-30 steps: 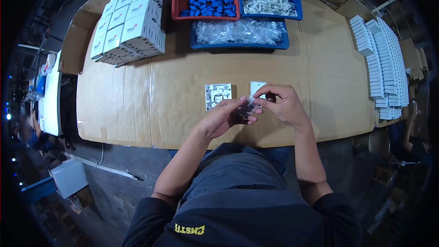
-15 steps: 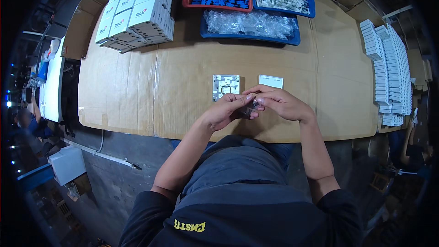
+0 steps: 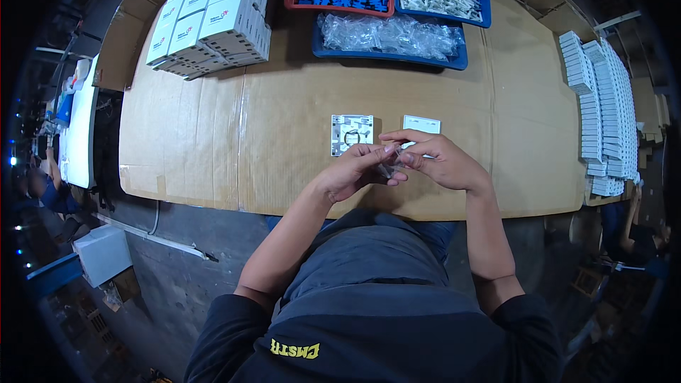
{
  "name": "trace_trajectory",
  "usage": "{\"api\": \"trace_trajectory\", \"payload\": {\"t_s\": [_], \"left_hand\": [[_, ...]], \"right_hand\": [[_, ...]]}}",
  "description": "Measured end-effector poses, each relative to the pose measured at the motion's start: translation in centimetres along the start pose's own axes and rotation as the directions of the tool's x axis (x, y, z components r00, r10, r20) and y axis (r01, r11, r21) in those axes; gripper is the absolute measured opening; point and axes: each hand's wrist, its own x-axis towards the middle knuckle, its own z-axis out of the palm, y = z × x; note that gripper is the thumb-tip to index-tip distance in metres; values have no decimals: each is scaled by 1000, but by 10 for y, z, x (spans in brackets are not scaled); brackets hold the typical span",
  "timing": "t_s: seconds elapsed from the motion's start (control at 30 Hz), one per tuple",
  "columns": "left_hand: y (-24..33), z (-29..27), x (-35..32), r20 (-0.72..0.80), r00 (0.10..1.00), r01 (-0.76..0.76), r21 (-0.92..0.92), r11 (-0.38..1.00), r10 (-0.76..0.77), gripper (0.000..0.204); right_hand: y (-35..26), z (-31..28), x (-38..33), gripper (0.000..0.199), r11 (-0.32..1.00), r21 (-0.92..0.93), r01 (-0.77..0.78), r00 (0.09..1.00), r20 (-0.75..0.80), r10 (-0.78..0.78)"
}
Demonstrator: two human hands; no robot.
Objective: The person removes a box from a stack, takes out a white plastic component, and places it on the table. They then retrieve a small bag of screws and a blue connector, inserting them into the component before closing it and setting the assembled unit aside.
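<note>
A small clear plastic bag [image 3: 386, 170] is pinched between my two hands, close to the table's near edge. My left hand [image 3: 352, 174] grips it from the left with thumb and fingers. From the right, my right hand [image 3: 441, 161] holds the bag's upper part with thumb and forefinger. What the bag contains is too small to make out. Just beyond my left hand lies an open white square plastic housing [image 3: 342, 143] with a dark loop inside. A flat white cover [image 3: 423, 125] lies beyond my right hand, which partly hides it.
Behind stand a red tray [image 3: 340, 10] of blue parts, a blue tray [image 3: 484, 14] of white pieces and another blue tray [image 3: 390, 61] of clear bags. White boxes [image 3: 206, 21] are stacked at far left, white housings [image 3: 599, 106] at right. Cardboard [image 3: 191, 142] covers the table.
Both hands stay in nearly the same place around the clear bag. The fingers of my right hand have shifted slightly, with the forefinger lifted a little farther from my left hand.
</note>
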Motion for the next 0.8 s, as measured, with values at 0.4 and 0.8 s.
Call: {"api": "trace_trajectory", "payload": {"t_s": [0.4, 0.8], "left_hand": [[-1, -4, 0, 18, 999, -39, -20, 999, 39, 36], [-15, -21, -8, 44, 999, -16, 32, 999, 15, 44]], "right_hand": [[-9, 11, 14, 39, 992, -8, -129, 991, -21, 129], [-21, -8, 4, 28, 936, -321, -143, 989, -87, 122]]}}
